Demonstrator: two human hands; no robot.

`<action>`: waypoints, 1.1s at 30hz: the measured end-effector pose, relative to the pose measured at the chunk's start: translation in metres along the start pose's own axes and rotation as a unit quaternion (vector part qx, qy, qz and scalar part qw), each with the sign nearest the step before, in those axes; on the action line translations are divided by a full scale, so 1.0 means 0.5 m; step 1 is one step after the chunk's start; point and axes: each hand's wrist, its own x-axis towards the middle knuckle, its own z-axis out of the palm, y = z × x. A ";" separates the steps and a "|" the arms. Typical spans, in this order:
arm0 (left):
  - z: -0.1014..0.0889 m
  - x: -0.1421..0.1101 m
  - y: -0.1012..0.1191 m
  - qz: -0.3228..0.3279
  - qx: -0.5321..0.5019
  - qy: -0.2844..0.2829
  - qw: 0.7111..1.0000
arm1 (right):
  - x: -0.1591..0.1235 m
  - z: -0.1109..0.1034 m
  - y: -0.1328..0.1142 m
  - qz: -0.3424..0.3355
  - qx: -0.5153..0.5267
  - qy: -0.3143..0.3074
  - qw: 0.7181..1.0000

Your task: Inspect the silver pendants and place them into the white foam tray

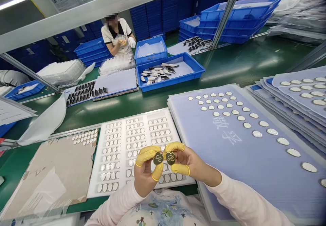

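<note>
Between the yellow-cotted thumb and finger of my left hand is a round dark-gold badge with a raised letter-like mark. My right hand pinches a second gold badge of the same kind, its marked face toward me. The two badges are held side by side, close together. Beneath my hands lies a white compartment tray with rows of white-faced oval pieces. To the right, a bluish sheet stack carries more white oval pieces in loose rows.
Brown cardboard lies at left with several white ovals at its top edge. Across the green bench stand a blue bin of curved black-and-white pieces and stacked blue bins. A person works opposite. A metal post rises at right.
</note>
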 end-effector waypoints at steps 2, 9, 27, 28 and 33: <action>0.004 -0.005 -0.002 -0.014 -0.011 0.009 1.000 | 0.001 0.003 -0.001 -0.004 0.001 0.000 1.000; 0.005 -0.015 -0.009 -0.030 -0.032 0.021 0.999 | 0.005 0.006 -0.002 -0.010 0.012 -0.009 1.000; 0.003 -0.022 -0.016 -0.071 -0.050 0.038 0.996 | 0.004 -0.005 0.024 0.012 0.032 -0.017 0.999; 0.004 -0.021 -0.015 -0.077 -0.047 0.038 0.995 | 0.004 -0.005 0.025 0.011 0.033 -0.017 0.999; 0.007 -0.012 -0.012 -0.114 -0.044 0.036 0.992 | 0.007 -0.004 0.024 0.012 0.038 -0.003 0.999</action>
